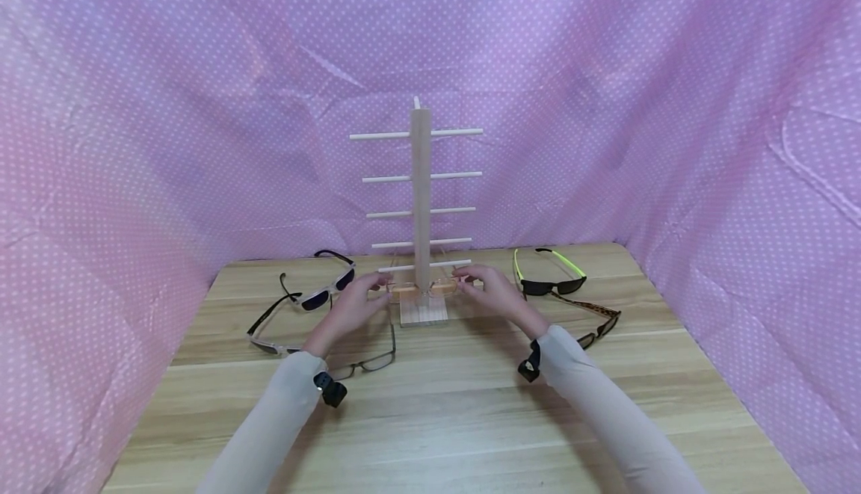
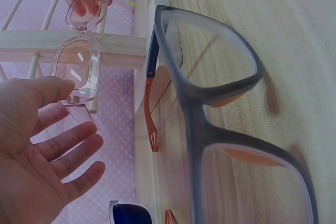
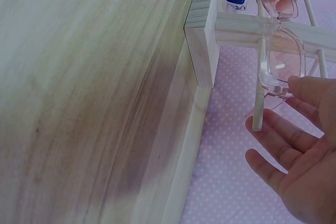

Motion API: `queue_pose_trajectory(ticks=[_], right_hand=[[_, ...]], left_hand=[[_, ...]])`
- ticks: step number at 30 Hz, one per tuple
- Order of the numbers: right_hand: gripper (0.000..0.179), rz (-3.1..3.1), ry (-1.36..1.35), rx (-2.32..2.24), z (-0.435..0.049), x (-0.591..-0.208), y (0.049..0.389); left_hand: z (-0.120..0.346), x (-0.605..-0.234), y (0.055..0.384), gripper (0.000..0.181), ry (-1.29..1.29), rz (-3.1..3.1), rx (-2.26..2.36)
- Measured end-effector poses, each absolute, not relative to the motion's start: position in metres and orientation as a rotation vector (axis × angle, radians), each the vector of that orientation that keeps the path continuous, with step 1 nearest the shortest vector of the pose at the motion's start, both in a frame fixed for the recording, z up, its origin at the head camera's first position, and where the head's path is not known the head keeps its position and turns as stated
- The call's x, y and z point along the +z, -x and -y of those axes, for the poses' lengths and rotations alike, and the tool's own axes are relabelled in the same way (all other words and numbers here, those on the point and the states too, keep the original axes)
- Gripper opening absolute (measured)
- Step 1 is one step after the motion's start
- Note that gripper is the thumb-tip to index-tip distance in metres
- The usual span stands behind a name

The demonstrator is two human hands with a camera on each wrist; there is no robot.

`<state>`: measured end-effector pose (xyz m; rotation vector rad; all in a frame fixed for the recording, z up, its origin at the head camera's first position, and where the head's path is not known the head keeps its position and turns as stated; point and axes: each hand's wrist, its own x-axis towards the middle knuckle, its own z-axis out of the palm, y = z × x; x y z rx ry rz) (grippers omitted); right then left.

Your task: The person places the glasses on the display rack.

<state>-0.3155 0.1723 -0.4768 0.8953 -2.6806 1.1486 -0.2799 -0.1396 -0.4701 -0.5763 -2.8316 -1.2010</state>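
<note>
A pair of clear eyeglasses with pinkish lenses (image 1: pixel 405 291) is held level in front of the post of a wooden display stand (image 1: pixel 421 195), by its lowest rod. On the left end of the frame, my left hand (image 1: pixel 355 301) pinches with thumb and index finger; its other fingers spread loosely in the left wrist view. My right hand (image 1: pixel 496 294) grips the opposite end, the thumb on the front near the hinge (image 3: pixel 287 92). The temples point back toward the stand. Whether the frame rests on the rod cannot be made out.
Grey-framed glasses (image 1: pixel 375 363) lie near my left wrist. Farther left are two pairs of sunglasses, one white-framed (image 1: pixel 316 300) and one partly behind my forearm (image 1: pixel 264 346). Rightward lie yellow-green sunglasses (image 1: pixel 538 288) and a tortoiseshell pair (image 1: pixel 608 323). A dotted pink curtain (image 1: pixel 269 105) surrounds the table.
</note>
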Motion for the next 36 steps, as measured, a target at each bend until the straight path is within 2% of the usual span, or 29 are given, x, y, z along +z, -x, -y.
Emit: queue_pose_trajectory(ticks=[18, 28, 36], right_hand=[[0.041, 2.695, -0.838, 1.141, -0.179, -0.474, 0.308], [0.043, 2.658, -0.818, 1.192, -0.185, -0.475, 0.303], [0.044, 2.602, -0.802, 1.204, -0.184, -0.476, 0.287]], left_hand=[[0.147, -0.471, 0.272, 0.056, 0.523, 2.844, -1.223], [0.152, -0.470, 0.265, 0.060, 0.484, 2.841, -1.254], [0.160, -0.469, 0.254, 0.055, 0.464, 2.772, -1.343]])
